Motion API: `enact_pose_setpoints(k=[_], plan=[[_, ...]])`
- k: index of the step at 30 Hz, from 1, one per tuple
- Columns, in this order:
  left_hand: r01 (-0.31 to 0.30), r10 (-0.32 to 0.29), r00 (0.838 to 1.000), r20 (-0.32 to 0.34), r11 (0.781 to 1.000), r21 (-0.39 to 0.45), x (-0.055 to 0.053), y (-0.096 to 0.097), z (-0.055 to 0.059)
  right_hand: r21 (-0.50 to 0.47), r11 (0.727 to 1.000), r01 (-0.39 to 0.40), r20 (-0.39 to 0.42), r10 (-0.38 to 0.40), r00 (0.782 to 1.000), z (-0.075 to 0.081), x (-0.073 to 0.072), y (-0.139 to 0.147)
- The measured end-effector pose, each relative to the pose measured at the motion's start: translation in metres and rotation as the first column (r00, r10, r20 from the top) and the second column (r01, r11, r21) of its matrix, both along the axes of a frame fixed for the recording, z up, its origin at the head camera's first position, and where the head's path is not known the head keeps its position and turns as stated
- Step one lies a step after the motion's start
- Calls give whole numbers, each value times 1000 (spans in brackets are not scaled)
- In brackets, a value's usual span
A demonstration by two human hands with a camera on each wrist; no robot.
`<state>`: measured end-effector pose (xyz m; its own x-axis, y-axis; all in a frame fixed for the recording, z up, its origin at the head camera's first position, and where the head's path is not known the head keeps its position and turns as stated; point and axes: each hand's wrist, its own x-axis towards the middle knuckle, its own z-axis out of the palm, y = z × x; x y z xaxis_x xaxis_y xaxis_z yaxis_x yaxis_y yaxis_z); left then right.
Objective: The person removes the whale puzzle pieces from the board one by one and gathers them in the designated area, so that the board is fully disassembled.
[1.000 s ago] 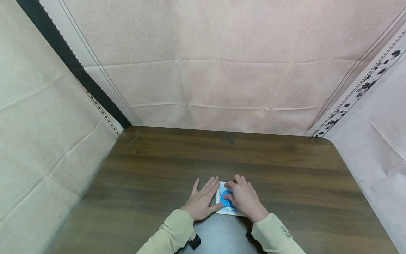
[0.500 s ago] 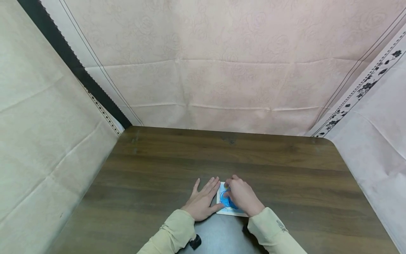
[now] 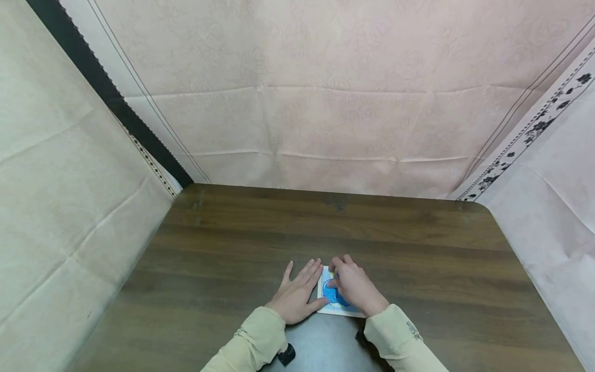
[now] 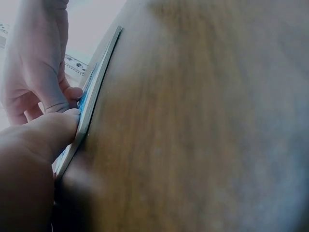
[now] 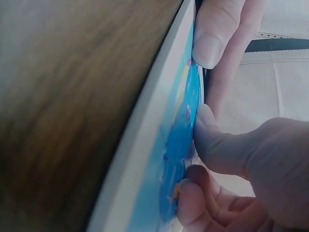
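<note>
A thin flat board [image 3: 341, 309] with a pale rim lies on the table, its upper face coloured in light and bright blue. My left hand [image 3: 297, 294] lies with straight, spread fingers along the board's left side, its thumb over the near left corner. Over the board is my right hand [image 3: 358, 287], fingers bent. In the right wrist view its thumb [image 5: 217, 145] and a curled fingertip touch a glossy blue shape [image 5: 181, 135] with small yellow and pink marks. Whether that shape is a loose piece held between them, I cannot tell. The right hand hides much of the board's right side.
The brown wood-grain table [image 3: 223, 248] extends beyond the hands. Pale cloth [image 3: 325, 103] hangs behind its far edge and along both sides. A grey surface [image 3: 325, 341] shows between the forearms at the near side.
My right hand has shifted slightly left over the board, and its fingers have changed their bend a little. The left hand and the board stay in place.
</note>
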<state>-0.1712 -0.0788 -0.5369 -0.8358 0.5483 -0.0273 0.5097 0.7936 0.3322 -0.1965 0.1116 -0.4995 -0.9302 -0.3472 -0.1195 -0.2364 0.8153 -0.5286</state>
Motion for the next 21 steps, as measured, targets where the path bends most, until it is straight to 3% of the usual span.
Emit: enact_pose_setpoints(k=[6, 13, 21], plan=[[-4, 4, 1000, 11, 1000, -9, 0, 0, 0, -17, 1000, 8, 36, -8, 999, 1, 0, 0], [-8, 8, 1000, 2, 1000, -19, 0, -1, 2, -17, 1000, -20, 1, 20, 1000, 0, 0, 0], [0, 0, 1000, 6, 1000, -9, -1, 0, 0, 9, 1000, -4, 15, 4, 1000, 0, 0, -3]])
